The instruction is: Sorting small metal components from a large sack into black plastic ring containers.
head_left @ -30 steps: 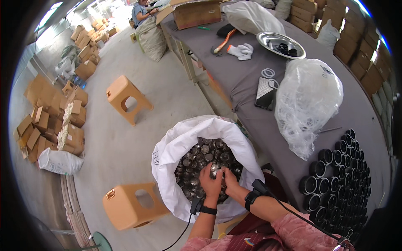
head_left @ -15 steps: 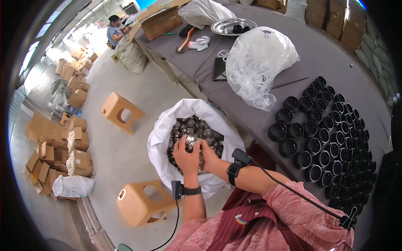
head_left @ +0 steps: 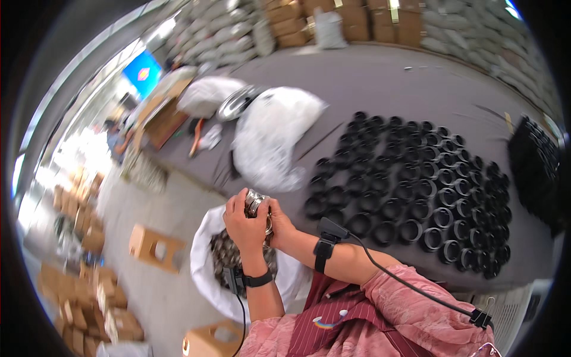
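Note:
My left hand (head_left: 243, 223) and my right hand (head_left: 279, 226) are cupped together around a small stack of shiny metal rings (head_left: 257, 203), lifted to the near edge of the table. Below my hands an open white sack (head_left: 205, 271) stands on the floor, holding several more metal rings (head_left: 225, 254). Just right of my hands, many black ring-shaped cups (head_left: 410, 184) stand in rows on the grey table (head_left: 380, 77). Both wrists wear black bands, and a cable runs from the right one.
A bulging white plastic bag (head_left: 270, 140) lies on the table beyond my hands, with a metal bowl (head_left: 238, 101) and an open cardboard box (head_left: 160, 119) farther left. Wooden stools (head_left: 156, 247) stand on the floor by the sack. Cardboard boxes (head_left: 77, 291) are piled at the left. A person (head_left: 116, 140) sits far off.
My hands have risen out of the sack with metal rings in them and moved up to the table's edge; the view has swung right, toward the rows of black cups.

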Available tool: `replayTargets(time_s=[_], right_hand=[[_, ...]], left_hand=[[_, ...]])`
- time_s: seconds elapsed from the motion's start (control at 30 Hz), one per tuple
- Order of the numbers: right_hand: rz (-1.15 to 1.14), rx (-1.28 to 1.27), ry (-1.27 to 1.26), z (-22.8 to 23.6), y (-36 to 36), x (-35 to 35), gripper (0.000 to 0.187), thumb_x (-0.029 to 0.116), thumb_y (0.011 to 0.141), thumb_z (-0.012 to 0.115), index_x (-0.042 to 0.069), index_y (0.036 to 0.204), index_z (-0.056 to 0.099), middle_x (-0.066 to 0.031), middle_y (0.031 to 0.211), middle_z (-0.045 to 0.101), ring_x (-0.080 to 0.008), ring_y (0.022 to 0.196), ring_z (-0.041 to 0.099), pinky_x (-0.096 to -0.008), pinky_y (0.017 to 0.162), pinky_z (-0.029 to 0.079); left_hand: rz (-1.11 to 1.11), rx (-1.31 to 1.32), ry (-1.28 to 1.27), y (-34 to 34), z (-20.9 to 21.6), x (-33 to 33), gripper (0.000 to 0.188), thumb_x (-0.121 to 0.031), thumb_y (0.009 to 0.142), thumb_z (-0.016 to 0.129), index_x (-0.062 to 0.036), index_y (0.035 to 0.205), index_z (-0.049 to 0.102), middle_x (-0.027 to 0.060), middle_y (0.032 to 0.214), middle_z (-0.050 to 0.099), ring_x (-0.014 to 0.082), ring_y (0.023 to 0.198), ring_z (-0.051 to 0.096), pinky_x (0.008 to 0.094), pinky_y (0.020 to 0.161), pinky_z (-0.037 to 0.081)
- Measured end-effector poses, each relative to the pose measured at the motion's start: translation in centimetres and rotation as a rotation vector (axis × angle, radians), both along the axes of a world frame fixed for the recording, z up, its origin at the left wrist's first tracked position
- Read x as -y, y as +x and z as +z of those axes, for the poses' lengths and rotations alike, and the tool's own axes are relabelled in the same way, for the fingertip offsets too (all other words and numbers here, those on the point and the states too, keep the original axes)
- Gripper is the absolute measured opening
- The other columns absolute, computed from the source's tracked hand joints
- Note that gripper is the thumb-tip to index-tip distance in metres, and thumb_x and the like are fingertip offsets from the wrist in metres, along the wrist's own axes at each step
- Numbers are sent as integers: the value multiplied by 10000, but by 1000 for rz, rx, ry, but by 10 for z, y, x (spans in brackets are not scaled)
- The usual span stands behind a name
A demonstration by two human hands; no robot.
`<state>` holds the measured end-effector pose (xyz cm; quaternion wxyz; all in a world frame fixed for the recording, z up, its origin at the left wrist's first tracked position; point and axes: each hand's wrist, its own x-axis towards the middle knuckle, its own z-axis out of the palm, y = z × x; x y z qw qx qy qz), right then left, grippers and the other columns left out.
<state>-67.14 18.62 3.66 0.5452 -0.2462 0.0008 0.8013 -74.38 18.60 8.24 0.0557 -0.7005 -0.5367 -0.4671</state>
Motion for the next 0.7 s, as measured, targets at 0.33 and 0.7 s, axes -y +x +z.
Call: replayTargets(time_s=[0.33,0.7], right_hand=[[-705,116,159,28,254,0,434,459,912,613,93,1146,627,-44,1055,688,-211,882,694,-371,783,585],[-546,258,-83,-9,387,-63,382,457,921,633,121,1102,638,-77,1032,682,-243,888,689,-550,777,570]], left_hand=[[-661,152,65,262,9,-50,543,-366,709,829,-59,1130,678,159,1081,648,378,989,628,466,862,508],[-1011,687,-809,362,-34,-139,413,-129,786,814,8,1149,672,80,1027,699,153,911,655,298,809,536]])
